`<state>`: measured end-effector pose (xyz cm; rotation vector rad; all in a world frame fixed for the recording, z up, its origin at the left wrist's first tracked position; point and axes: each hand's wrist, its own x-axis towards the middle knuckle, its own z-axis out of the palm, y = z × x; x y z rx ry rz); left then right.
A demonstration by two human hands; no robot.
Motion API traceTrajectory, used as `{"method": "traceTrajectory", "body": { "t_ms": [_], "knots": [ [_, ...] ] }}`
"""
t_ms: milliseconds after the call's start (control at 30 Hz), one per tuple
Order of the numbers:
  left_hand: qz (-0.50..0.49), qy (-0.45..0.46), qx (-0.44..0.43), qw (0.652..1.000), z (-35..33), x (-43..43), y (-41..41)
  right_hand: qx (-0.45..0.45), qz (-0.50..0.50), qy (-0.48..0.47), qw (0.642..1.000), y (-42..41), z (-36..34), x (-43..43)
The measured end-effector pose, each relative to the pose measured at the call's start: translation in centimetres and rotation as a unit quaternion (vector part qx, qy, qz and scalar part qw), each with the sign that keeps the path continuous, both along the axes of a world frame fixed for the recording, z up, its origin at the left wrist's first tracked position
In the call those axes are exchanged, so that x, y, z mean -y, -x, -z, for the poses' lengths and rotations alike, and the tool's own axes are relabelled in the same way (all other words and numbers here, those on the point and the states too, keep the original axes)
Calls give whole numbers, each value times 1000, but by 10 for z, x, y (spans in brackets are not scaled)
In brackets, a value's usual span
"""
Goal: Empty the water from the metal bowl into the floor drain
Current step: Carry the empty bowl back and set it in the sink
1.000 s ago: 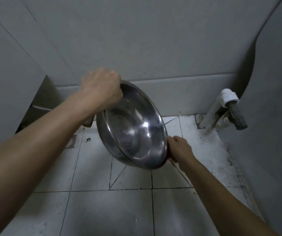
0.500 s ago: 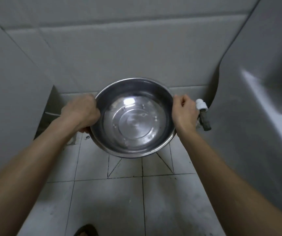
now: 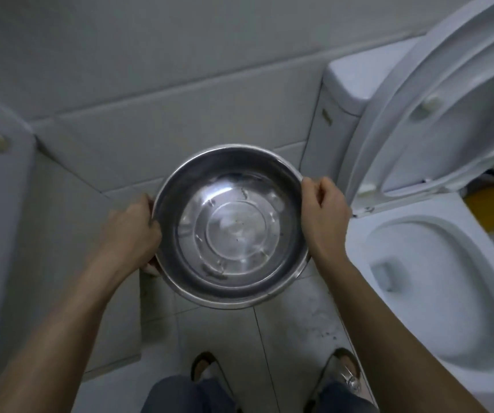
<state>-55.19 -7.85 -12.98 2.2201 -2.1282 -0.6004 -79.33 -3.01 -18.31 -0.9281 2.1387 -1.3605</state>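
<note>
Head view, only one there is: metal bowl [image 3: 230,226] sits centre of frame, held up in the air over the floor tiles [image 3: 296,329], mouth facing up twd the camera, roughly level, near rim maybe a touch lower. It's round, so no real long axis; what counts is the rim line running hand to hand, left-right across the frame. Left hand [image 3: 129,234] is curled tight on the rim at frame left, fingers wrapped under and thumb side on the edge; right hand [image 3: 324,216] is closed on the opposite rim at frame right, a bit higher in the frame. Both equally close, bowl dead between them. Inside looks nearly empty: just a thin wet film w/ a few specks and streaks on the base. Toilet [image 3: 436,293], lid up, fills right of frame; person's feet at bottom centre. Floor drain isn't visible, can't tell where it lies from the bowl. My guess: pour is about done, any last tip would go over the far or near rim.
</note>
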Motion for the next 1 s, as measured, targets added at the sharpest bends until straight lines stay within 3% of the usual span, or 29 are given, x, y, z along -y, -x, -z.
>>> {"method": "traceTrajectory", "body": {
  "t_ms": [133,267,467,767,1000],
  "knots": [
    [45,24,-24,998,-105,-19,-14,8,33,17,999,-9,-92,-37],
    [50,5,-110,993,-196,-40,-36,4,53,25,998,-26,-172,-70],
    [10,18,-181,983,-283,-87,-96,-13,32,32,999,-74,-262,-105],
    [-80,14,-216,973,-312,-173,-228,-14,-51,23,998,-193,-308,-146],
    [-171,23,-241,955,-310,-187,-329,-28,-125,-18,992,-289,-321,-140]
  ]
}}
